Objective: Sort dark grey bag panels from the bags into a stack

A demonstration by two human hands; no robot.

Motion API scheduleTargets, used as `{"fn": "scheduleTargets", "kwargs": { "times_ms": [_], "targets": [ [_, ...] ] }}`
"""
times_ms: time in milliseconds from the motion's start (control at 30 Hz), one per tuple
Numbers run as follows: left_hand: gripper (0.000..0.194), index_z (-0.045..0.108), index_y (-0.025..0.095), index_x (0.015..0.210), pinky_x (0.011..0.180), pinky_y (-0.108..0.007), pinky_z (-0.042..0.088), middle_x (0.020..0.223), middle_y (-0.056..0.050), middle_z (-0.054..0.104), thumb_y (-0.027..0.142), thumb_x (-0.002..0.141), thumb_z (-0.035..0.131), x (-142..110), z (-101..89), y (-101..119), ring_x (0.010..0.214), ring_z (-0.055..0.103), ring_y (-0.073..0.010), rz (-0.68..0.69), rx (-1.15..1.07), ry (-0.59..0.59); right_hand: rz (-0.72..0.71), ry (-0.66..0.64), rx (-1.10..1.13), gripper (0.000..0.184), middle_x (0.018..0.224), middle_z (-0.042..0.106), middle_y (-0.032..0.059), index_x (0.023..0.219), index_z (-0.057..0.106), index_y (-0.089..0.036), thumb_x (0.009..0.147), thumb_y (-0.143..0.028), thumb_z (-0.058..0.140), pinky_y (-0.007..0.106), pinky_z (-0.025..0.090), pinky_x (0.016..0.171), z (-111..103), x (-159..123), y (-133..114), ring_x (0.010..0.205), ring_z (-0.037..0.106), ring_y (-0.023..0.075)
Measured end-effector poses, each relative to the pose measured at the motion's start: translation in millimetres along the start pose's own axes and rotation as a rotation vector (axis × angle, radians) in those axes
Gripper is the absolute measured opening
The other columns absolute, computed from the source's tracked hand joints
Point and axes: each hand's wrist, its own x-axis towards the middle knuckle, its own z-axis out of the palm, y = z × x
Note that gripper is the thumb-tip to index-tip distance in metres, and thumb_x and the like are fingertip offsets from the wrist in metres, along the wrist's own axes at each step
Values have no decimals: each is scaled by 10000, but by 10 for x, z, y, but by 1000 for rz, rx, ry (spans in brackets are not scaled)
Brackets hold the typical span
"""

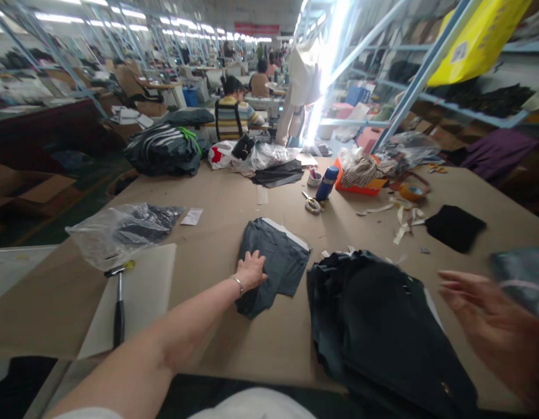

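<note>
My left hand (250, 270) lies flat, fingers spread, on the near left edge of a folded dark grey garment (275, 262) in the middle of the brown table (217, 215). My right hand (491, 326) hovers at the right, blurred, fingers stretched out and empty, just right of a stack of dark folded garments (382, 326). A blurred grey item (522, 279) sits beyond the right hand.
A hammer (118, 302) lies on a pale board (138, 297) at the left, beside a clear bag of dark cloth (121, 230). Scissors (311, 203), a blue bottle (328, 183), an orange tray (360, 183), tape (411, 192), fabric strips and a black cloth (454, 227) lie farther back. A seated person (232, 110) works beyond.
</note>
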Motion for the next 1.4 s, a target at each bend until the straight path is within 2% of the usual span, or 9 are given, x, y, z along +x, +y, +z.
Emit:
{"fn": "scheduleTargets", "kwargs": {
  "times_ms": [100,200,333,433,633,933,1167,1233,1400],
  "targets": [
    [765,545,137,1229,983,-736,149,1450,-206,312,284,528,813,35,242,-88,1342,102,-501,-21,212,-13,-76,-283,313,218,964,662,58,974,617,-251,854,-390,500,344,503,785,838,-133,-751,878,635,217],
    [686,486,158,1304,1010,-643,257,1494,-156,263,375,693,709,13,353,-271,1337,166,-469,-39,403,21,-43,-539,526,255,1070,639,65,1052,618,-203,840,-266,492,303,505,821,1939,-216,-1229,948,620,189],
    [575,413,108,1366,1080,-449,292,1509,-138,244,228,818,537,-65,373,-591,1328,295,-353,-38,304,145,369,-475,376,498,1196,581,209,1256,504,-83,789,-245,564,394,488,883,3166,-118,-1314,1064,595,280],
    [539,457,90,1319,1116,-405,262,1478,-146,304,169,792,533,-115,383,-776,1338,316,-295,-17,135,160,428,-470,355,417,1011,660,201,1174,558,-70,800,-254,555,411,500,840,3608,49,-1317,972,636,296],
    [264,637,114,978,1074,-344,332,1240,-148,556,187,730,589,-277,262,-928,1196,487,-241,-20,-514,217,269,-487,346,339,1038,667,196,1132,586,-66,840,-176,452,358,479,867,3617,167,-1744,1002,627,268],
    [508,566,125,1050,688,-309,504,1033,-125,643,573,817,512,-1255,-427,-1854,764,636,-180,-537,-1354,404,-381,-743,373,469,958,708,104,1326,478,-198,858,-231,454,336,484,817,3491,-167,-3224,902,666,253],
    [376,575,173,1058,772,-301,491,999,-62,620,470,839,504,-1557,-798,-2362,865,592,-192,-518,-685,949,-714,-1077,390,505,957,702,91,1347,441,-185,867,-327,504,324,502,744,3765,-709,-3424,883,663,261],
    [310,583,179,1035,843,-308,469,1037,-65,609,412,839,521,-1528,-833,-2297,903,584,-197,-360,-491,928,-667,-1076,495,450,974,693,40,1273,520,-230,846,-364,563,273,493,769,3826,-721,-3366,895,649,206],
    [134,609,177,871,808,-278,455,936,-59,620,252,835,506,-1233,-653,-1980,868,578,-177,-59,-541,595,-164,-597,309,237,1048,616,78,1057,598,-175,843,-223,510,289,429,908,3987,-368,-3004,1009,562,189]
  ]
}}
